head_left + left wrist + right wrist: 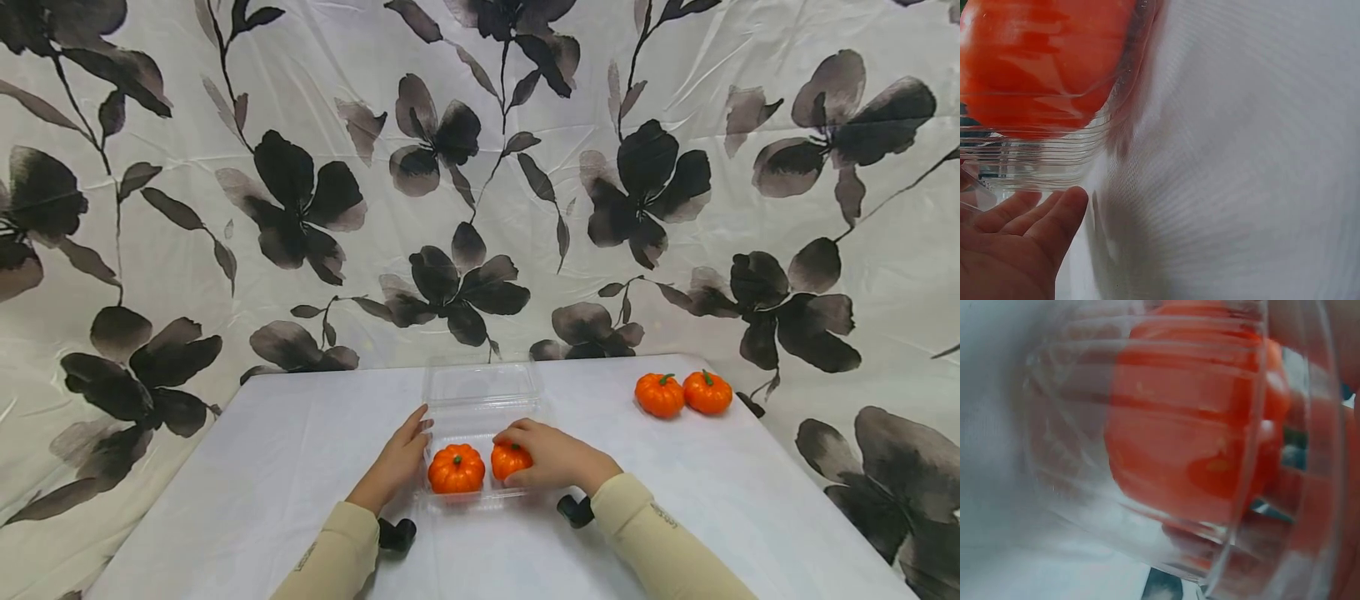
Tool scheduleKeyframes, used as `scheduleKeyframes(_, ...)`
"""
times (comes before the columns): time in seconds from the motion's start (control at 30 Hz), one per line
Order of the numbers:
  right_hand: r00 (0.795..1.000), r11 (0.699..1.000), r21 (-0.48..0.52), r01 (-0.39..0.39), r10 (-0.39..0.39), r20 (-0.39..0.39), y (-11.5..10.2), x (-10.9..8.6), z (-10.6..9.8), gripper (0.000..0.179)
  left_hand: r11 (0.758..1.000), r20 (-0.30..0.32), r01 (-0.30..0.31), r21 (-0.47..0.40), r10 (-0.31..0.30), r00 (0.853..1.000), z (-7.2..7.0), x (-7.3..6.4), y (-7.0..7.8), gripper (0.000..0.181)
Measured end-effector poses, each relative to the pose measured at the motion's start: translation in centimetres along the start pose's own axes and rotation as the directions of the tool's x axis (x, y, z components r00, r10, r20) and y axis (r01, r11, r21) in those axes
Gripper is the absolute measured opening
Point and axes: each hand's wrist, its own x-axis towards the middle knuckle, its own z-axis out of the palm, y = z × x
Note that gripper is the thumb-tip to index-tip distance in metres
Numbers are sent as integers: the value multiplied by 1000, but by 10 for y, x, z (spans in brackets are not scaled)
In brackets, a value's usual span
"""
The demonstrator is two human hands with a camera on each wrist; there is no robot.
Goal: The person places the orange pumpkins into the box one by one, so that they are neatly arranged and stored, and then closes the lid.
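Note:
A clear plastic clamshell container (480, 498) lies on the white table with its lid (482, 385) folded back. One small orange pumpkin (456, 469) with a green stem sits in the left half of its base. My right hand (558, 457) curls its fingers and thumb around another orange pumpkin (512, 460) in the right half; the right wrist view shows this pumpkin (1179, 419) through the clear wall. Along the container's left side, my left hand (401, 458) rests with extended fingers. In the left wrist view, its fingertips (1075, 199) are right at the ribbed wall.
Two more orange pumpkins (683, 394) stand side by side at the table's back right. A white cloth covers the table (300, 467), and behind it hangs a floral curtain (450, 208). A dark wrist camera (397, 535) sits under the left wrist, another (575, 511) by the right.

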Motion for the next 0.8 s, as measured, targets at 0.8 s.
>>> scheduleKeyframes(0.8,999,1000,-14,-16,17,41,3,3,-2,57,1000,7,4,5,-4,1000,2,2,-1,57)
